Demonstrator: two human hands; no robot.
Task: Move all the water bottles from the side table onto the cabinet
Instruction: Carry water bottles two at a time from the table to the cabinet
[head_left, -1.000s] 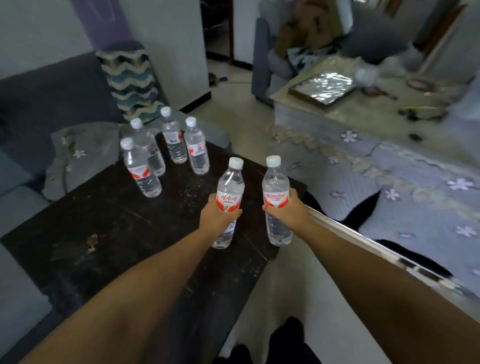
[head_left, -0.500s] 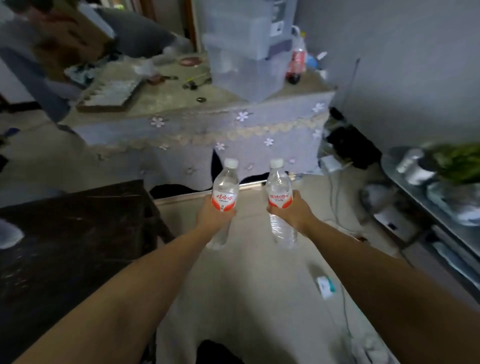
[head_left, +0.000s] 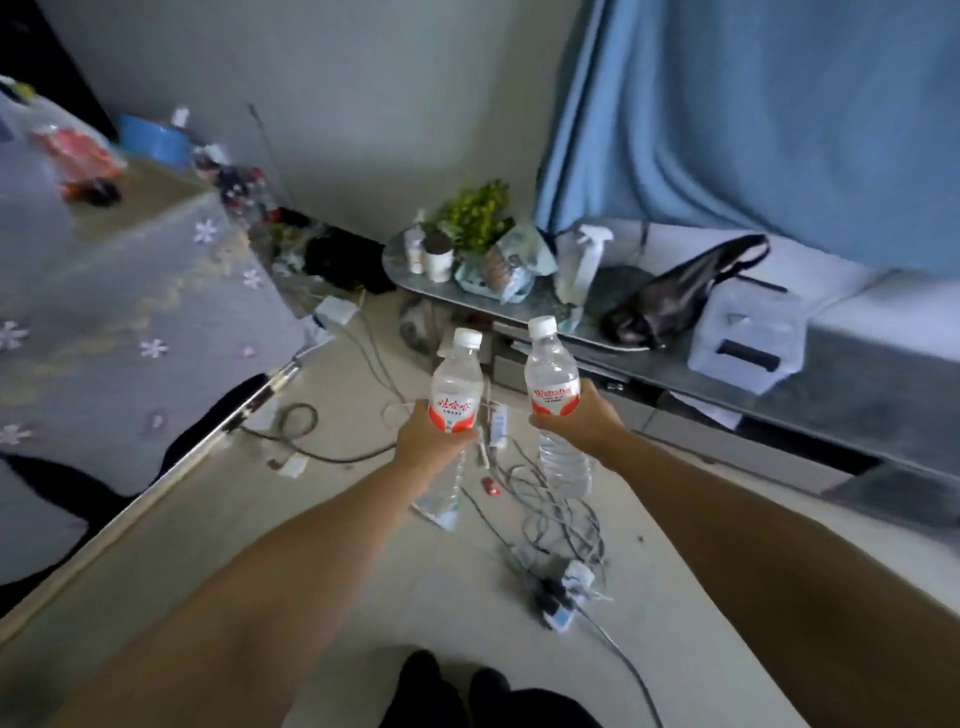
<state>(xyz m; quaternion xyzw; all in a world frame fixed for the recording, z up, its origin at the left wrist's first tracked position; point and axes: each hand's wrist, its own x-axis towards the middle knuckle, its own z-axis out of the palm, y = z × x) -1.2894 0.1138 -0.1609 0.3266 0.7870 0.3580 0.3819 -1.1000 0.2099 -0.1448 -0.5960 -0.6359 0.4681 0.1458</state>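
Observation:
My left hand (head_left: 426, 441) grips a clear water bottle (head_left: 455, 379) with a white cap and red label, held upright above the floor. My right hand (head_left: 584, 418) holds a second bottle (head_left: 551, 374) of the same kind, upright, a little to the right. Ahead and to the right runs a low grey cabinet (head_left: 852, 384), its top beyond both bottles. The side table is out of view.
On the cabinet stand a green plant (head_left: 475, 213), a spray bottle (head_left: 584, 265), a black bag (head_left: 675, 291) and a clear plastic box (head_left: 745, 338). Cables and a power strip (head_left: 558, 597) lie on the floor. A cloth-covered table (head_left: 119, 291) is at the left. A blue curtain (head_left: 753, 114) hangs behind.
The view has swung right, from the dark side table past the cloth-covered table to the cabinet. Both hands still carry their bottles, held in front of me.

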